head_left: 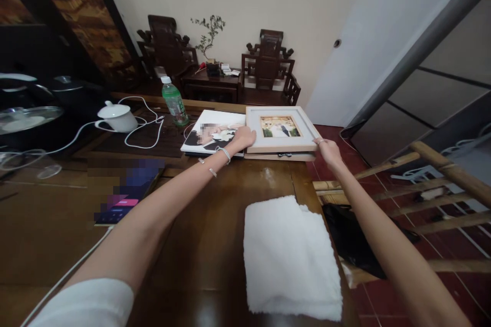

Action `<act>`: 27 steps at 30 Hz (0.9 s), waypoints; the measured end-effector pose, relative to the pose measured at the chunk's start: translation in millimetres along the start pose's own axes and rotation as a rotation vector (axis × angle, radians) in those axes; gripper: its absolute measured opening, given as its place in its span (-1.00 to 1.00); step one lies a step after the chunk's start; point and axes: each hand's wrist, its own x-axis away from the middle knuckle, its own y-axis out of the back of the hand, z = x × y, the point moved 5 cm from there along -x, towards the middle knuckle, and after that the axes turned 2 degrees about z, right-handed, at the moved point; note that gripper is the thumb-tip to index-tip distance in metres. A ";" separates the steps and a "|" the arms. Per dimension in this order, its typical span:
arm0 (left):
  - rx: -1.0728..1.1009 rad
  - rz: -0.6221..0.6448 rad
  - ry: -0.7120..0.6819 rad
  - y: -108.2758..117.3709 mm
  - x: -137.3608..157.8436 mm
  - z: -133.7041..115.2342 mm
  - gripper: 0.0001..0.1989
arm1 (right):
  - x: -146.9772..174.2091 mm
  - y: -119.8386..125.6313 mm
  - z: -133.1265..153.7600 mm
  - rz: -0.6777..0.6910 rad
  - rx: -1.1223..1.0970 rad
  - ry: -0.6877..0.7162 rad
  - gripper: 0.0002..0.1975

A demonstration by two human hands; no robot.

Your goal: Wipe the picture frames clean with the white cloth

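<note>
A light wooden picture frame (282, 148) with a pale mat and a small photo inside lies face up at the far end of the table. Beneath it is a second wooden frame (295, 156), of which only the near edge shows. My left hand (245, 137) grips the left side of the upper frame, its fingers closed at the rim. On the frame's right near corner, my right hand (329, 152) pinches the edge. Left of the frames rests a white photo panel (209, 118), partly behind my left hand. A folded white cloth (291, 260) lies nearer to me.
On the wooden table (207, 235) stand a green-labelled bottle (174, 102), a white lidded cup (117, 116), a phone (130, 196) and a white cable (141, 145). A bamboo rack (445, 166) and a black bag (353, 237) are at the right. Dark carved chairs (268, 64) stand behind.
</note>
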 end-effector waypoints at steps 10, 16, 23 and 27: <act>-0.122 -0.036 0.050 0.7 6.6 -4.8 -0.51 | 2.5 -13.2 -1.9 0.126 0.413 0.136 -0.57; -0.122 -0.051 0.048 1.0 8.3 -6.3 -0.53 | 2.9 -14.1 -2.6 0.143 0.530 0.162 -0.54; -0.130 -0.042 0.019 0.2 6.4 -9.0 -0.57 | 4.6 -12.7 1.1 0.169 0.588 0.168 -0.53; -0.138 -0.048 0.000 -1.3 3.2 -10.1 -0.60 | 6.2 -12.0 4.6 0.181 0.606 0.173 -0.53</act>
